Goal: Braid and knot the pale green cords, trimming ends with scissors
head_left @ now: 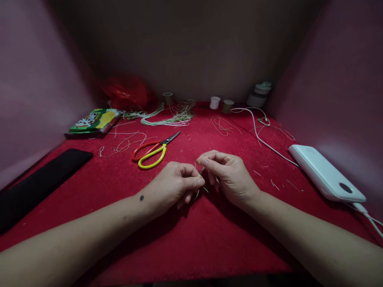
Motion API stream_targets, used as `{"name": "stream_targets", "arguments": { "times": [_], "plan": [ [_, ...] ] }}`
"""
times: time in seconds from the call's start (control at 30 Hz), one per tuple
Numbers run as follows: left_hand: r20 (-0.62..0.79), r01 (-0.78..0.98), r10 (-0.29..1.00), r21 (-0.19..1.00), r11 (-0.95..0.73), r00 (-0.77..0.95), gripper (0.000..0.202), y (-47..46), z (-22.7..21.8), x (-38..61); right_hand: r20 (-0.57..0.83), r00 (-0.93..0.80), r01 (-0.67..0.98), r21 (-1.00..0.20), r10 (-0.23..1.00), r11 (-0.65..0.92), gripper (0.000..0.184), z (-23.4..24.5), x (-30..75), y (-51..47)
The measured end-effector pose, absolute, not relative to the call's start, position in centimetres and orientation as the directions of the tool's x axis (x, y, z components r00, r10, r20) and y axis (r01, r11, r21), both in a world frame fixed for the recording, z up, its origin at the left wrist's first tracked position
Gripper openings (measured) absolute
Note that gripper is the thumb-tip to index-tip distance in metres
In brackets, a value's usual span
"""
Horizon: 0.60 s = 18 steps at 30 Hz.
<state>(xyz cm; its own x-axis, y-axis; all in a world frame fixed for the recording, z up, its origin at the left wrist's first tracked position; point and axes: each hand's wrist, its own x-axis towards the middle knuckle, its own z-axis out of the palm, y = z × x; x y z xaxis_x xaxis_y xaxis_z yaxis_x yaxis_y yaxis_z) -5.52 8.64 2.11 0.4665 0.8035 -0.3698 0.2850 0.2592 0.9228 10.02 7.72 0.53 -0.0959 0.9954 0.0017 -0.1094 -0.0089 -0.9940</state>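
My left hand (175, 185) and my right hand (228, 175) meet over the middle of the red cloth table (191, 239). Both pinch short pieces of thin pale cord (202, 183) between their fingertips; the cord ends stick out below the fingers. How the pieces are joined is hidden by the fingers. Scissors (155, 150) with red and yellow handles lie closed just beyond my left hand.
Loose cord strands (176, 115) and small spools (214, 102) lie at the back. A snack packet (95, 119) and a red bag (127, 92) sit back left, a black flat case (38, 183) left. A white power bank (324, 177) with cable (263, 141) lies right.
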Motion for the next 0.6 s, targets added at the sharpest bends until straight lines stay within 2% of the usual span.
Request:
{"name": "stream_targets", "arguments": {
  "times": [0.1,0.17,0.23,0.33,0.43,0.6],
  "plan": [
    [-0.372,0.274,0.801,0.923,0.269,0.47,0.014,8.9,2.4,-5.9,-0.014,-0.117,-0.124,-0.992,0.993,-0.028,0.021,0.4,10.1,7.7],
    [-0.346,0.162,0.814,0.938,0.306,0.467,0.008,9.2,2.5,-6.1,0.009,-0.118,-0.144,-0.989,0.993,-0.009,0.021,0.4,10.1,7.8],
    [-0.316,0.01,0.823,0.936,0.353,0.473,0.016,9.4,2.5,-6.2,0.034,-0.115,-0.157,-0.987,0.993,0.016,0.021,0.4,10.1,7.8],
    [-0.301,-0.114,0.768,0.893,0.435,0.566,0.011,9.7,2.1,-6.1,0.041,-0.119,-0.137,-0.99,0.992,0.025,0.022,0.5,10.2,7.7],
    [-0.304,-0.126,0.716,0.868,0.48,0.628,0.011,9.8,1.5,-6.1,0.006,-0.128,-0.125,-0.992,0.992,-0.011,0.019,0.5,10.3,7.8],
    [-0.34,-0.098,0.723,0.866,0.489,0.601,0.018,9.8,1.0,-6.3,-0.018,-0.157,-0.136,-0.99,0.987,-0.04,0.019,0.1,10.4,7.9]
  ]
}}
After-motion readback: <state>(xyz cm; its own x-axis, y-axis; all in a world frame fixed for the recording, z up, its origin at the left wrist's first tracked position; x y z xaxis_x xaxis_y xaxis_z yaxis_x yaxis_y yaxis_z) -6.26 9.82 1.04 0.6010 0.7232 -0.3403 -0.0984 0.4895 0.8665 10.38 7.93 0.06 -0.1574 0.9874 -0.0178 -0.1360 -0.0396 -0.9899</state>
